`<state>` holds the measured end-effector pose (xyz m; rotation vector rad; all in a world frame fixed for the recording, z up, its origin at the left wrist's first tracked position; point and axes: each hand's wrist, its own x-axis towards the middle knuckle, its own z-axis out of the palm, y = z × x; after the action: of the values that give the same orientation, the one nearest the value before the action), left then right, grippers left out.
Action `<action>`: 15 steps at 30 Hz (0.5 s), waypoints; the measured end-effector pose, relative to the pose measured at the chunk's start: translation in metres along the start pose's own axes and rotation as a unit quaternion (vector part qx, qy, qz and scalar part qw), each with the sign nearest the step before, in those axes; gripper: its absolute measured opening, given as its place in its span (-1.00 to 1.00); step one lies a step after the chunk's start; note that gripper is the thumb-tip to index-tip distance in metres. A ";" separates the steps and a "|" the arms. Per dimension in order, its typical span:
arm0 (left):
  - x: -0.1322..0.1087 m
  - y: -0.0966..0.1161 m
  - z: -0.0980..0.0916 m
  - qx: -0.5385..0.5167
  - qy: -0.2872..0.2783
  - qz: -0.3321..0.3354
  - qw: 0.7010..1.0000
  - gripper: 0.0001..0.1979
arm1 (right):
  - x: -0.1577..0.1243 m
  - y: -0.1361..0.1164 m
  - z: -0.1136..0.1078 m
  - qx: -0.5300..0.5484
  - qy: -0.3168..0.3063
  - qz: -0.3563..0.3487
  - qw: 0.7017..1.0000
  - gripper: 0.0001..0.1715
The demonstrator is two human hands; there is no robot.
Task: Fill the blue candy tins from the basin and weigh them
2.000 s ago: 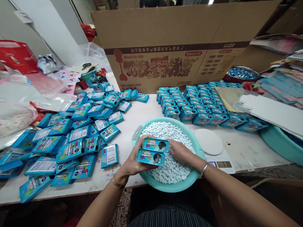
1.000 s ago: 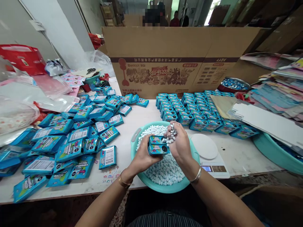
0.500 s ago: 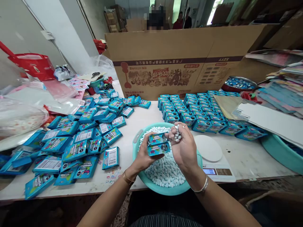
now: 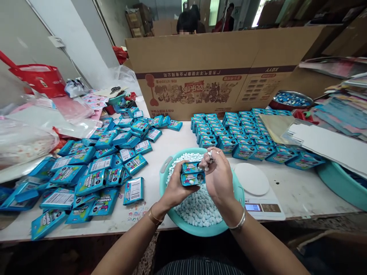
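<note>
Two small blue candy boxes (image 4: 191,178), labelled "CARAMELO MACIZO", are gripped side by side in my left hand (image 4: 174,188). Each has a dark opening at its right end. Close against those openings, my right hand (image 4: 219,175) is curled around several white candies (image 4: 211,156), some showing between the fingers. Both hands hover over a turquoise basin (image 4: 165,193) filled with small white candies (image 4: 197,209). One blue box (image 4: 133,191) lies flat on the table just left of the basin.
A heap of blue boxes (image 4: 91,181) covers the table's left side. Rows of upright boxes (image 4: 243,147) stand behind the basin, before a large carton (image 4: 200,57). A white scale (image 4: 262,208) sits to the right. Another turquoise basin (image 4: 338,187) is far right. People are beyond the carton.
My right hand has shifted slightly left, nearer the box openings, with its fingers turned more over the candies. My left hand still holds both boxes. A person behind the carton has moved.
</note>
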<state>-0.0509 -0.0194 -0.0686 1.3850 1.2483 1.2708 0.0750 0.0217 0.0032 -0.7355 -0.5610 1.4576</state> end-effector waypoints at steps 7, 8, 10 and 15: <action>0.013 0.007 -0.001 0.032 -0.003 -0.058 0.998 -0.23 | 0.000 0.009 -0.001 0.025 -0.002 0.020 0.999 -0.86; 0.014 0.006 -0.002 0.022 -0.006 -0.061 0.998 -0.24 | 0.003 0.007 -0.001 0.052 0.004 0.032 0.998 -0.85; 0.015 0.004 -0.006 0.012 -0.005 -0.051 0.999 -0.21 | 0.009 0.002 -0.003 0.105 0.021 0.073 0.992 -0.85; 0.005 0.004 -0.020 -0.021 -0.021 -0.006 1.000 -0.13 | 0.027 -0.017 -0.028 0.155 0.037 0.164 0.973 -0.82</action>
<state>-0.0703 -0.0161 -0.0616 1.3655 1.1943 1.2462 0.1083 0.0461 -0.0052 -0.6497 -0.1487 1.7661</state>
